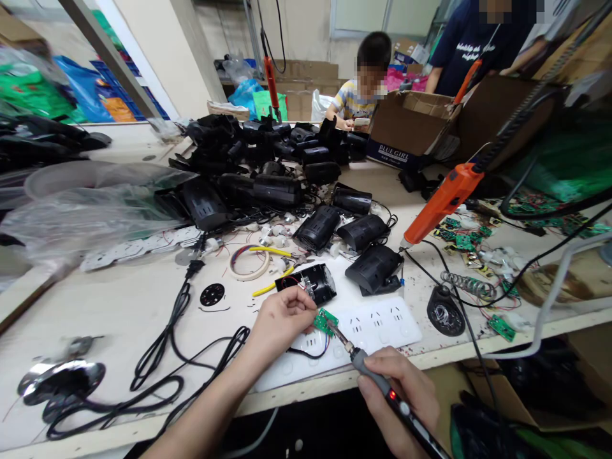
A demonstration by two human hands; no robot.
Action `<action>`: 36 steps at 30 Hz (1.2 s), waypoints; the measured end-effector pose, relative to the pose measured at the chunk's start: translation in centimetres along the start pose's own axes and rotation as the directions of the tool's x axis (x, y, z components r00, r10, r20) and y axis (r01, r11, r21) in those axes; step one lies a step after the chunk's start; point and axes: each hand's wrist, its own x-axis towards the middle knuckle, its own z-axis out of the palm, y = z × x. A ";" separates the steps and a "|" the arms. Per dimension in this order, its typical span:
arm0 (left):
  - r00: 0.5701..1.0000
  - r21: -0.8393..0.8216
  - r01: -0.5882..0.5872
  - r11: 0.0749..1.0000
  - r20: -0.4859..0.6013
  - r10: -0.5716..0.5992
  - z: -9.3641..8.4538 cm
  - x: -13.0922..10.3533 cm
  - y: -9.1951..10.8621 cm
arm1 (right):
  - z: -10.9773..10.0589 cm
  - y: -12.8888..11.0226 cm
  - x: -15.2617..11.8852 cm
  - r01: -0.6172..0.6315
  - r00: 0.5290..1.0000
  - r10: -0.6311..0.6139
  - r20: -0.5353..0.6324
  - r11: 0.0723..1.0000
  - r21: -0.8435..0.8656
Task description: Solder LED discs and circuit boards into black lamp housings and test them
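Holding soldering iron (377,382), green circuit board (326,322)

Green circuit board (325,322), slanted soldering iron (363,363), tip at board

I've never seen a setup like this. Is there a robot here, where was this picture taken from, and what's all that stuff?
There's no robot: these are a person's bare hands, seen by a camera worn on their head, looking forward and down. The left hand pinches a small green circuit board. The right hand holds a grey-and-black pen-shaped soldering iron, its metal tip at the board. Below lies a long white plastic power strip on a pale worktable. Beyond are many black plastic housings, yellow-handled pliers and an orange electric screwdriver, hanging tip down.
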 end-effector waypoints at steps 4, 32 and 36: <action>1.000 -0.015 -0.003 1.000 0.003 0.003 0.0 -0.1 0.0 | -0.6 0.6 -0.2 0.028 0.999 -0.026 0.038 0.998 -0.058; 0.999 -0.016 0.016 1.000 0.036 -0.015 -0.4 0.0 0.0 | -0.1 0.8 0.2 0.066 0.994 -0.065 0.087 0.998 -0.008; 0.999 -0.010 0.020 1.000 0.034 -0.020 -0.3 0.0 0.0 | -0.3 0.9 0.1 0.063 0.992 -0.063 0.109 0.998 0.008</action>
